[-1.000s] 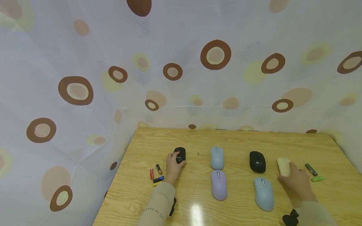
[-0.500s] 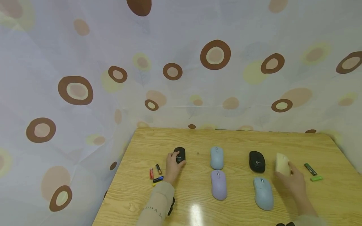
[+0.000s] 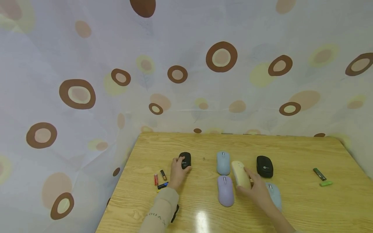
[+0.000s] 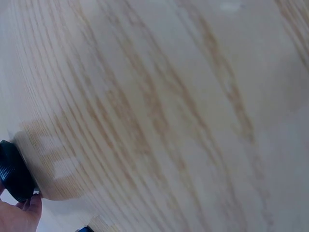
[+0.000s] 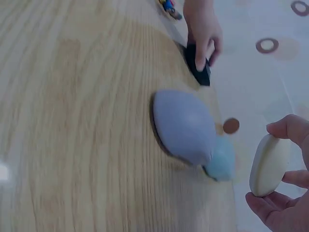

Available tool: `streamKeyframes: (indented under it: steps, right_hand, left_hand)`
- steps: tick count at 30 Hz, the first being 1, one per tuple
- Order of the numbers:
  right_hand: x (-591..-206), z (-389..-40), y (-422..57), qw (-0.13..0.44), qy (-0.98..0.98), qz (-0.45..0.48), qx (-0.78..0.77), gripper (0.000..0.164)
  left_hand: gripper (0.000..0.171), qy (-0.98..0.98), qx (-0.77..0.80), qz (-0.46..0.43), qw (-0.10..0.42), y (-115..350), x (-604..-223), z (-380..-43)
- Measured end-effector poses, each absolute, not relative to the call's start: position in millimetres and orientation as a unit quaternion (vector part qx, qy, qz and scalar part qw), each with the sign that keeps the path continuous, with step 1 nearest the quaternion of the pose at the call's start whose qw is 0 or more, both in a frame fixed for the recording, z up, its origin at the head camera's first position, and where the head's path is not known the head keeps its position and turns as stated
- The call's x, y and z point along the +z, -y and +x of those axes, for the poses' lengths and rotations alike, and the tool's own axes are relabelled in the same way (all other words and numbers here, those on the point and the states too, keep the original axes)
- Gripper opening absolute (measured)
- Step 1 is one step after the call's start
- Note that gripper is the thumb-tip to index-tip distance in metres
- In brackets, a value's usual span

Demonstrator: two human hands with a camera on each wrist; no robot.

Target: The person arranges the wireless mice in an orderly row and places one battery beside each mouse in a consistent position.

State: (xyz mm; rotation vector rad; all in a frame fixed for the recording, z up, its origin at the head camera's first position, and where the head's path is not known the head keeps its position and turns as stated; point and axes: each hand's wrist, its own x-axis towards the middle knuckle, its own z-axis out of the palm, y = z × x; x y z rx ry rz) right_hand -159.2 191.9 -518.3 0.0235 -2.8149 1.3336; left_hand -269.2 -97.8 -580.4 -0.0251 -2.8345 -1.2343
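Note:
My left hand (image 3: 177, 173) grips a black computer mouse (image 3: 186, 160) at the left of the table. In the left wrist view the same black mouse (image 4: 15, 171) shows at the left edge with fingertips at its side. A cream mouse (image 3: 240, 173) is pinched by its sides in my right hand (image 3: 257, 189), to the right of a purple mouse (image 3: 225, 191) and a blue mouse (image 3: 223, 163). The right wrist view has the cream mouse (image 5: 270, 164) tilted on edge between thumb and fingers, beyond the purple mouse (image 5: 183, 125).
Right of centre stand another black mouse (image 3: 265, 166) and a light blue mouse (image 3: 274, 195), partly behind my right forearm. Several batteries (image 3: 163, 175) lie left of my left hand. A dark green battery (image 3: 320, 174) and a bright green one (image 3: 326, 183) lie far right. A patterned sheet (image 3: 186, 97) encloses the table.
My right hand has lifted the cream mouse from the right side and carried it left, past the second black mouse, to beside the purple one. My left hand has stayed on its black mouse.

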Motion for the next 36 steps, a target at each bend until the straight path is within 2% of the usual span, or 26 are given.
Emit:
streamKeyframes:
  steps: [5,15,22,36]
  right_hand:
    - [-522.4,-154.1,-149.8,-0.021,0.896,0.016,0.444,0.077]
    - [-539.8,-144.3,-94.3,-0.007,0.925,0.080,0.372,0.076]
    - [-550.5,-140.8,-77.8,0.006,0.935,0.124,0.332,0.074]
    - [-570.5,-141.1,-64.0,0.039,0.953,0.144,0.265,0.070]
  left_hand:
    - [0.053,0.917,-0.398,-0.011,0.022,98.4,-580.8,-269.3]
    - [0.052,0.920,-0.392,-0.012,0.023,96.8,-581.0,-270.0]
    - [0.051,0.919,-0.391,-0.025,0.033,98.2,-581.2,-269.0]
    - [0.050,0.923,-0.384,-0.021,0.034,98.0,-580.6,-269.9]
